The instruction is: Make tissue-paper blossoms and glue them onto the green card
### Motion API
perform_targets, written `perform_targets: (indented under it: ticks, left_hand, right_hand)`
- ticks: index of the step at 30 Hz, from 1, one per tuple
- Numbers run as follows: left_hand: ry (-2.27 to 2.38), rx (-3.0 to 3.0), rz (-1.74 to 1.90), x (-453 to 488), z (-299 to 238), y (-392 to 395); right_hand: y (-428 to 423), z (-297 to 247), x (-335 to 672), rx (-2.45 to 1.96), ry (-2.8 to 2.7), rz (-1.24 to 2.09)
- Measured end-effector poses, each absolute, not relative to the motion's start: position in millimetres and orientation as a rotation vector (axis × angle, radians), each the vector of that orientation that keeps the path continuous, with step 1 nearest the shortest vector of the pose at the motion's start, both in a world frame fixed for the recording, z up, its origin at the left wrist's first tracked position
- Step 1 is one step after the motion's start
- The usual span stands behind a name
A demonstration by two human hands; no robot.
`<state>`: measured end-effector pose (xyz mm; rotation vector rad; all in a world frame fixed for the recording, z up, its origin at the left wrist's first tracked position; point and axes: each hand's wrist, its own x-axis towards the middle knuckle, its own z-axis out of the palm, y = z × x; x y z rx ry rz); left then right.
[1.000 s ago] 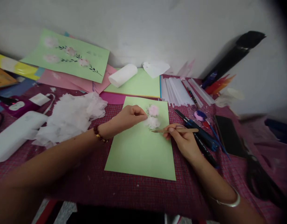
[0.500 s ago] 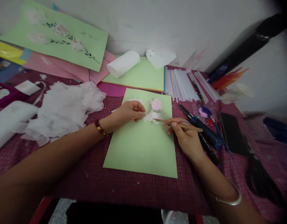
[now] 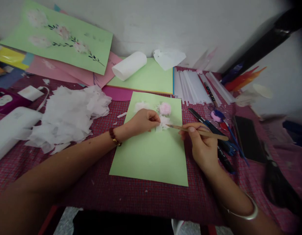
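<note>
A light green sheet [image 3: 148, 156] lies in front of me with a pink tissue flower [image 3: 165, 108] and white tissue flowers on it. My left hand [image 3: 147, 120] is closed in a pinch at the left edge of the lower white tissue flower [image 3: 164, 122]; the bit of tissue between its fingertips is mostly hidden. Gripped like a pen in my right hand [image 3: 201, 140] is a slim wooden stick [image 3: 212, 134] with a darker pointed tip. That tip touches the flower's right side. Another white tissue flower [image 3: 142, 106] shows partly behind my left hand.
Cut white tissue [image 3: 67, 114] is heaped on the left beside a white device [image 3: 13, 130]. A paper roll [image 3: 130, 65] and a finished flower sheet [image 3: 97, 49] are at the back. Glue sticks [image 3: 192, 86], a cutter [image 3: 219, 137], a marker [image 3: 224, 161] and scissors [image 3: 278, 182] lie to the right.
My left hand has shifted right, closer to the flower, and its fingers have come together more tightly. My right hand with the stick has moved slightly right, its tip now at the flower's right edge.
</note>
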<state>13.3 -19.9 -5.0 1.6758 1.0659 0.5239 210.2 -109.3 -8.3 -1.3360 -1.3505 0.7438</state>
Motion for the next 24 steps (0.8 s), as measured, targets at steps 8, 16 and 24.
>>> perform_targets:
  ticks: [8,16,24]
  left_hand:
    - [1.09,1.717,0.666,15.3,-16.3,-22.1]
    - [1.09,1.6,0.7,17.9,-12.1,-24.9]
    - [1.045,1.497,0.945,7.1,8.5,-20.1]
  right_hand:
    - [-115.5,-12.7,205.3,-1.304,-1.634,0.704]
    - [-113.6,-17.6,206.7,-1.337,-1.848,0.542]
    - [-117.4,-16.0,207.1,-1.301,-2.027,0.453]
